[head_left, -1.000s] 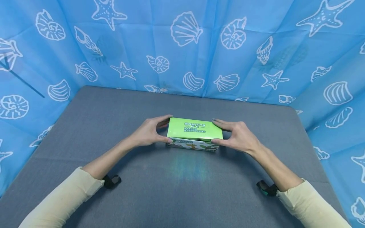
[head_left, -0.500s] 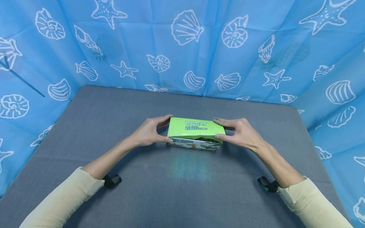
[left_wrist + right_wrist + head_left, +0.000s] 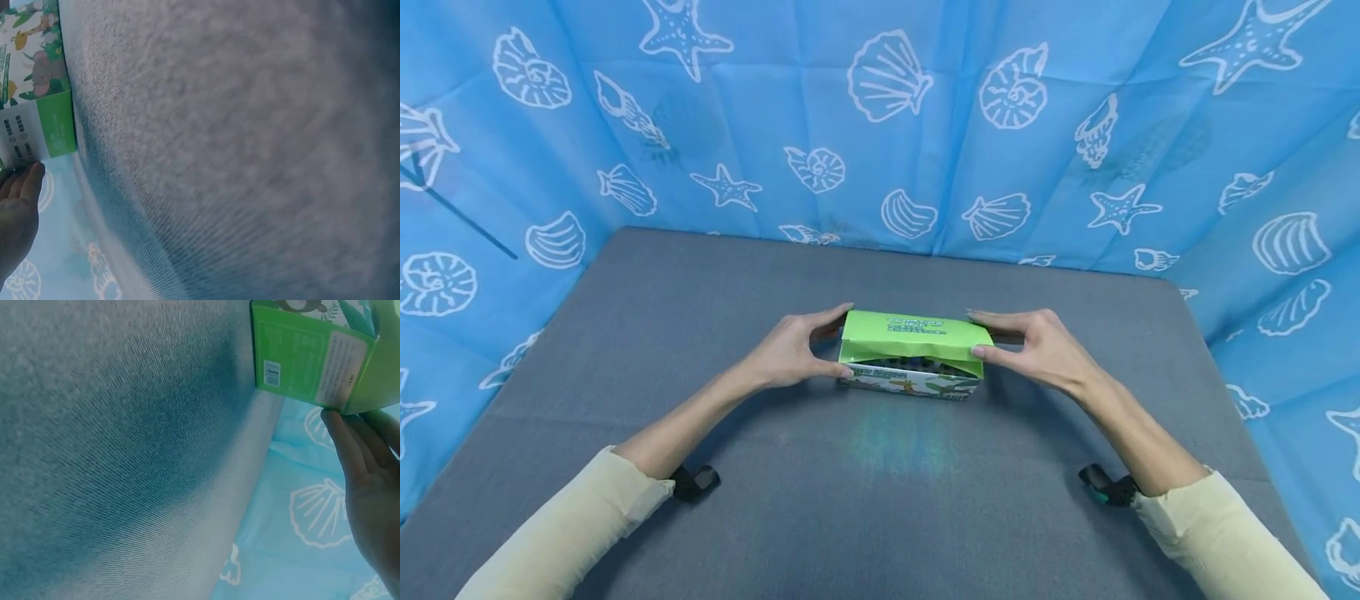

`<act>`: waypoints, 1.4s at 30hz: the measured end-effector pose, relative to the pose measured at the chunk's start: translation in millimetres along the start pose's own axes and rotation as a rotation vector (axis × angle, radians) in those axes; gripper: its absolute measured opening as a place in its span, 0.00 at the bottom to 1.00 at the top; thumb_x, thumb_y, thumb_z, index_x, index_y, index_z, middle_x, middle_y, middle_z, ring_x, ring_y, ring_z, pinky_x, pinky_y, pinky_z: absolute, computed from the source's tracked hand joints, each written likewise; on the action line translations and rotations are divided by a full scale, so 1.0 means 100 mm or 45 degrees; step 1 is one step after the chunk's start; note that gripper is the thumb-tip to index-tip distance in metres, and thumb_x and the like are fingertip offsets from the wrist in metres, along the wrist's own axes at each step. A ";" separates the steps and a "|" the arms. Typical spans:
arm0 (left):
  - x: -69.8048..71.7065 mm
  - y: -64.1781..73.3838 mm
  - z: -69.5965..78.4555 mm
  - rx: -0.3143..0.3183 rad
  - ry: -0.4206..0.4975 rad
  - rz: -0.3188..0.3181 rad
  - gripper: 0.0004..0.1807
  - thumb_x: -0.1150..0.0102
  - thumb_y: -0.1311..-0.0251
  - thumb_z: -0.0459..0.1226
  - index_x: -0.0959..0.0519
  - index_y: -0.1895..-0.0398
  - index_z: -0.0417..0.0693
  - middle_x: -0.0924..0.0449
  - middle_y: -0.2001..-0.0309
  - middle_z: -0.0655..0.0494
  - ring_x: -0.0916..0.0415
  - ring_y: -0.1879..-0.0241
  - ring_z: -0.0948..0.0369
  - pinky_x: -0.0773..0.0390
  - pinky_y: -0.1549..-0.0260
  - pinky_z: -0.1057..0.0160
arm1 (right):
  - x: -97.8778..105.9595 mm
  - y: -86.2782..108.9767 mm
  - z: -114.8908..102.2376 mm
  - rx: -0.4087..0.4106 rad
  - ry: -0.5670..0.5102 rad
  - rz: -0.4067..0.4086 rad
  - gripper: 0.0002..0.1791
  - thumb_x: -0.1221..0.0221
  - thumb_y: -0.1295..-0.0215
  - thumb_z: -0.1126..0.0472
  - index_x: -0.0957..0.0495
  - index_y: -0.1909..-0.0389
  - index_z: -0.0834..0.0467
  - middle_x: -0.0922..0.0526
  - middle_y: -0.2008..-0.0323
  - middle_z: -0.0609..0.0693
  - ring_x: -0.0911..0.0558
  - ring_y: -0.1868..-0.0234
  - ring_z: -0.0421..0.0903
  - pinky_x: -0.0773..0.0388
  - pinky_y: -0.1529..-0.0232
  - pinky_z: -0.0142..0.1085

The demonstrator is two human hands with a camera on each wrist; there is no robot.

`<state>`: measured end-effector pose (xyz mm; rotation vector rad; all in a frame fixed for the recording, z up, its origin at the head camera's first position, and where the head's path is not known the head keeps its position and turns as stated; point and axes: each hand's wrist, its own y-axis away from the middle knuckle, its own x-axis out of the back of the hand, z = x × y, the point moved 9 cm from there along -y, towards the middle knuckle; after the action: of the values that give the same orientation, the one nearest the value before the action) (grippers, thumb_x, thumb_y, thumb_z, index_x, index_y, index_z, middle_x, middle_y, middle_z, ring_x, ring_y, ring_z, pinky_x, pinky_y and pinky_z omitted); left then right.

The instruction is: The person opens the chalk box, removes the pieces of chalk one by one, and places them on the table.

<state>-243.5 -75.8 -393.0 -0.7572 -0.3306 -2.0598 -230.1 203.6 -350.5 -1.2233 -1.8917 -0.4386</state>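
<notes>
In the head view, a small cardboard box [image 3: 910, 382] with cartoon animals on its front stands mid-table. Its bright green lid [image 3: 910, 330] is raised along the near edge, and a dark gap shows the inside, too small to make out. My left hand [image 3: 784, 350] holds the left end, thumb at the front corner and fingers at the back. At the right end, my right hand [image 3: 1037, 346] pinches the lid, thumb on its near edge and fingers behind. In the right wrist view, fingertips [image 3: 331, 419] touch the box's green end [image 3: 290, 359] with a barcode.
A grey cloth-covered table [image 3: 880, 500] lies under the box. Blue curtain [image 3: 880, 150] with white shell prints surrounds its back and sides. Black straps [image 3: 695, 482] hang at both wrists.
The lid's near edge has lifted, widening the gap above the box's front. My right hand has shifted slightly to the right with the lid; my left hand stays in place.
</notes>
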 end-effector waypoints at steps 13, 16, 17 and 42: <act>0.00 0.03 -0.01 0.031 0.025 0.040 0.52 0.23 0.49 0.43 0.42 0.23 0.46 0.35 0.29 0.43 0.28 0.36 0.50 0.25 0.38 0.54 | 0.15 0.13 0.05 -0.218 0.038 0.201 0.23 0.35 0.35 0.44 0.13 0.52 0.60 0.11 0.62 0.55 0.13 0.66 0.47 0.16 0.68 0.34; 0.00 0.03 0.00 0.034 0.021 0.048 0.52 0.23 0.49 0.43 0.43 0.23 0.45 0.36 0.29 0.42 0.28 0.36 0.50 0.25 0.38 0.53 | 0.16 0.14 0.05 -0.246 0.003 0.256 0.22 0.36 0.35 0.45 0.12 0.55 0.60 0.11 0.65 0.54 0.13 0.67 0.47 0.19 0.69 0.30; -0.01 0.02 0.00 0.033 0.024 0.050 0.52 0.23 0.49 0.42 0.43 0.23 0.45 0.36 0.29 0.42 0.28 0.36 0.49 0.26 0.38 0.53 | 0.16 0.14 0.05 -0.255 -0.020 0.270 0.22 0.36 0.34 0.45 0.12 0.55 0.60 0.11 0.66 0.54 0.13 0.67 0.48 0.19 0.68 0.28; 0.00 0.00 0.16 -0.062 -0.166 0.107 0.59 0.25 0.46 0.44 0.56 0.20 0.48 0.52 0.22 0.43 0.36 0.31 0.47 0.32 0.33 0.49 | 0.24 0.12 -0.14 0.129 -0.018 0.505 0.15 0.34 0.36 0.63 0.14 0.49 0.60 0.13 0.53 0.55 0.13 0.54 0.53 0.15 0.55 0.38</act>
<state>-237.6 -67.7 -380.9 -0.9226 -0.3169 -1.9501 -217.4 214.0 -325.1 -1.4907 -1.6073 -0.1199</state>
